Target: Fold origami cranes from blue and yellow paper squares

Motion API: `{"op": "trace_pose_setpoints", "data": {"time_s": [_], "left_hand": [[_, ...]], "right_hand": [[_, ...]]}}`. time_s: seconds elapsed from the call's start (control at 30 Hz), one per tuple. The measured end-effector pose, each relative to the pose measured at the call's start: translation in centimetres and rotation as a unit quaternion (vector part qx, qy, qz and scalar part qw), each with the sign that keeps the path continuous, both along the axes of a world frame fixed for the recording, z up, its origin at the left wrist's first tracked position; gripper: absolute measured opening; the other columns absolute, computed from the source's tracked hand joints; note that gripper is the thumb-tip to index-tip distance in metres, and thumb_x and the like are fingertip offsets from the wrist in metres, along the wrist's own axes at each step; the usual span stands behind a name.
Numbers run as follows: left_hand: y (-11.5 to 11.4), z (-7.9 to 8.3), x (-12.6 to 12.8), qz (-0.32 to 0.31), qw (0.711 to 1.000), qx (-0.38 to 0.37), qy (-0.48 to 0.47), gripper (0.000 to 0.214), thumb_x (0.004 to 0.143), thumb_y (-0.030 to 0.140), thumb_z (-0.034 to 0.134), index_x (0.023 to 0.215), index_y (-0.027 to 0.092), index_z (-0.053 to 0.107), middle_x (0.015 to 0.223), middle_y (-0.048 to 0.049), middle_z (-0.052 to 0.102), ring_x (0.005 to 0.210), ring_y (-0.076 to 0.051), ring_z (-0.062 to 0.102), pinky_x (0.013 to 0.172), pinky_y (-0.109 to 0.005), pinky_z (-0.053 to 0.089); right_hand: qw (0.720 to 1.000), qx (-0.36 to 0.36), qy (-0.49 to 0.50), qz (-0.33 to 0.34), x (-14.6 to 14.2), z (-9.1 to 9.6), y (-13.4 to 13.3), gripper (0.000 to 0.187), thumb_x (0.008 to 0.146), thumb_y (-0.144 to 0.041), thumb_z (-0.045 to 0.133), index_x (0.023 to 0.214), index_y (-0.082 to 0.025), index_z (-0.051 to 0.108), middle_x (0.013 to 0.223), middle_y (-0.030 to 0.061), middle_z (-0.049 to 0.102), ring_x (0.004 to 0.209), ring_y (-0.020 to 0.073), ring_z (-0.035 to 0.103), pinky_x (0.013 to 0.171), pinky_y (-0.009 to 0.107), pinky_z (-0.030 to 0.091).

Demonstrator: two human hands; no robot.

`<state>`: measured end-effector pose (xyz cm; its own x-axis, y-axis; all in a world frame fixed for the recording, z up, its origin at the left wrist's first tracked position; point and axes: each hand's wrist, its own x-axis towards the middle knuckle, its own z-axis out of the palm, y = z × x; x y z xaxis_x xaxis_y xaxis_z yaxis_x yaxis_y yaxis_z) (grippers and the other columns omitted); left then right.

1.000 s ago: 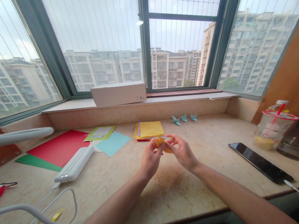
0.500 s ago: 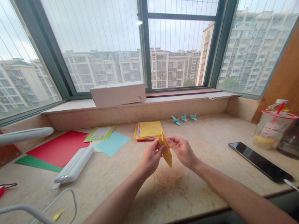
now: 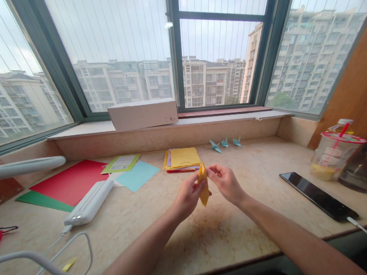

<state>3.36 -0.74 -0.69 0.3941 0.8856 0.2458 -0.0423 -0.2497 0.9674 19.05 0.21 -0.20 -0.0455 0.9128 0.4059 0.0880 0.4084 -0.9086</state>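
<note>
A folded piece of yellow origami paper (image 3: 203, 186) stands upright above the counter, narrow and pointed at both ends. My left hand (image 3: 189, 195) pinches it between thumb and fingers from the left side. On the other side, my right hand (image 3: 225, 182) has thumb and index finger closed at the paper's upper right edge. Just behind the hands lies a stack of yellow, purple and red paper (image 3: 183, 158). Three small light-blue paper cranes (image 3: 224, 142) rest farther back to the right.
On the left lie red sheets (image 3: 69, 182), green paper (image 3: 43, 200), a light-blue sheet (image 3: 137, 176) and a white power bank (image 3: 90, 202) with a cable. A phone (image 3: 318, 195) and a plastic cup (image 3: 335, 154) are at the right. A white box (image 3: 143, 115) sits on the sill.
The yellow paper has turned more upright, and its two upper points now look closer together. My right hand has shifted slightly to the right along the paper's edge.
</note>
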Motion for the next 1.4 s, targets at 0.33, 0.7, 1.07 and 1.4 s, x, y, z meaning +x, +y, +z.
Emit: {"op": "trace_pose_setpoints", "data": {"time_s": [0.33, 0.7, 1.07, 1.4], "left_hand": [[0.1, 0.6, -0.2, 0.04, 0.998, 0.014, 0.04, 0.019, 0.083, 0.034, 0.061, 0.086, 0.016, 0.059, 0.063, 0.0025, 0.056, 0.056, -0.012, 0.057, 0.053, -0.022, 0.043], [-0.2, 1.0, -0.2, 0.066, 0.988, 0.078, 0.114, 0.012, 0.082, 0.023, 0.058, 0.09, 0.015, 0.062, 0.071, 0.0009, 0.059, 0.063, -0.012, 0.054, 0.057, -0.022, 0.039], [0.1, 0.6, 0.0, -0.026, 0.999, -0.041, 0.005, 0.027, 0.085, 0.039, 0.059, 0.093, 0.013, 0.06, 0.082, -0.0059, 0.068, 0.047, -0.008, 0.054, 0.048, -0.022, 0.041], [-0.1, 1.0, 0.2, 0.019, 0.999, -0.042, -0.028, 0.038, 0.086, 0.05, 0.059, 0.087, 0.012, 0.061, 0.068, -0.0004, 0.063, 0.043, -0.006, 0.049, 0.044, -0.02, 0.036]], "right_hand": [[0.999, 0.024, 0.027, 0.032, 0.7, 0.1, 0.5, 0.034, 0.087, -0.049, 0.059, 0.085, -0.017, 0.068, 0.077, 0.0039, 0.069, 0.072, 0.0172, 0.06, 0.069, 0.028, 0.049], [0.996, 0.053, 0.04, -0.058, 0.6, 0.2, 0.7, 0.035, 0.087, -0.05, 0.059, 0.08, -0.017, 0.068, 0.073, 0.0048, 0.069, 0.069, 0.0181, 0.061, 0.068, 0.03, 0.05], [0.998, 0.026, 0.055, -0.008, 0.6, 0.9, 0.5, 0.041, 0.088, -0.055, 0.057, 0.088, -0.016, 0.069, 0.08, 0.0074, 0.074, 0.074, 0.0212, 0.069, 0.071, 0.033, 0.055], [0.998, 0.013, 0.047, 0.031, 0.5, 0.5, 0.3, 0.042, 0.087, -0.056, 0.058, 0.093, -0.016, 0.068, 0.088, 0.0093, 0.075, 0.082, 0.0235, 0.071, 0.077, 0.035, 0.057]]}}
